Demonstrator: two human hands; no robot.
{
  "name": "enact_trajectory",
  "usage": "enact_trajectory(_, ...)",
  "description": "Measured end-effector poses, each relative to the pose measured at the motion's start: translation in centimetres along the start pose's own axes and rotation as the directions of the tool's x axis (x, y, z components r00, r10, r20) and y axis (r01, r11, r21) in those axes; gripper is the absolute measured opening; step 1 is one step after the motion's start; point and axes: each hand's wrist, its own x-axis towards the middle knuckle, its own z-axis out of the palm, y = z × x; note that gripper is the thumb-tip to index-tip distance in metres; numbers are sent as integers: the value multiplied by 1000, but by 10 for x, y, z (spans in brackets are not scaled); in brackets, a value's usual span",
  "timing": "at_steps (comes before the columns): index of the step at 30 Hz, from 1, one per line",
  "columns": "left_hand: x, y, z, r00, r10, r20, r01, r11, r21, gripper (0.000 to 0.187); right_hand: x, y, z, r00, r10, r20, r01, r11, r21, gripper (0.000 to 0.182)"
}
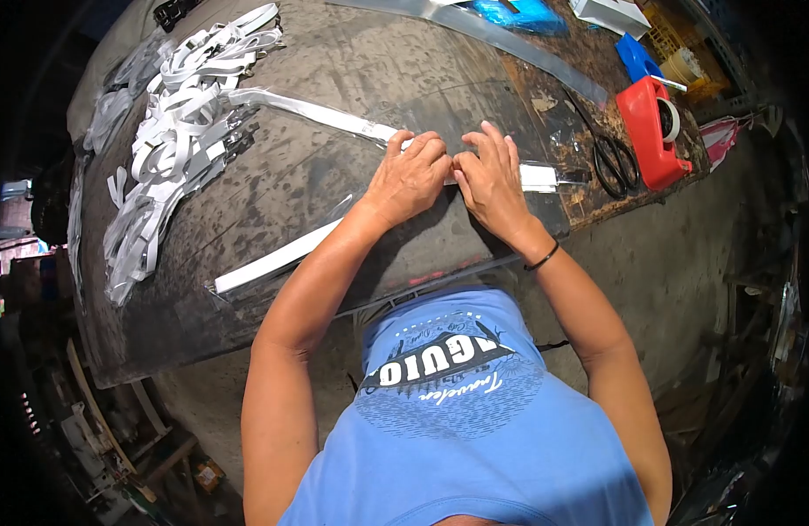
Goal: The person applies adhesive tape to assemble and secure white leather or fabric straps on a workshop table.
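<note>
A white strap in clear plastic (338,118) runs across the dark tabletop and passes under both hands, its flat end (538,178) showing on the right. My left hand (410,174) has its fingers curled and pressed down on the strap. Close beside it, my right hand (492,180) pinches at the same spot with thumb and forefinger, its other fingers raised. What lies between the fingertips is mostly hidden. Another white strap (277,259) lies flat nearer my body, partly behind my left forearm.
A tangled pile of white straps (181,131) covers the left of the table (290,193). Black scissors (613,165) and a red tape dispenser (652,140) sit at the right edge. Beyond are a clear plastic strip (527,53) and a blue plastic packet (523,16).
</note>
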Motion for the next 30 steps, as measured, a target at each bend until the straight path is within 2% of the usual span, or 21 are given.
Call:
enact_trajectory(7,0,1,-2,999,16,-35,-15,1000,21,16,2,5,13,996,1,93,1,1000,-30,12)
enact_trajectory(9,-2,7,-10,998,17,-56,-14,999,46,18,2,6,20,990,64,127,-68,997,25,15)
enact_trajectory(10,-7,13,-16,991,-42,-128,55,994,98,20,4,6,19,989,64,130,-68,997,26,15)
enact_trajectory(11,-12,20,-23,975,-97,-200,127,981,146,21,7,6,16,973,105,204,-117,992,47,17)
enact_trajectory(12,-19,29,-30,975,-98,-198,128,981,147,21,10,6,14,950,143,277,-167,984,64,19)
enact_trajectory(14,-35,46,-45,990,-139,-29,140,989,56,23,14,6,13,940,154,304,-184,980,70,20)
enact_trajectory(16,-41,58,-42,997,-80,13,80,997,24,21,16,6,12,931,153,331,-189,979,79,22)
enact_trajectory(20,-31,61,-31,990,-142,25,141,989,42,26,18,5,7,916,155,370,-202,975,90,22)
enact_trajectory(24,-29,55,-17,982,-146,123,134,986,101,32,19,7,5,914,152,377,-206,973,108,21)
enact_trajectory(30,-23,64,-12,963,-242,116,233,968,90,38,17,13,8,918,125,376,-186,974,129,20)
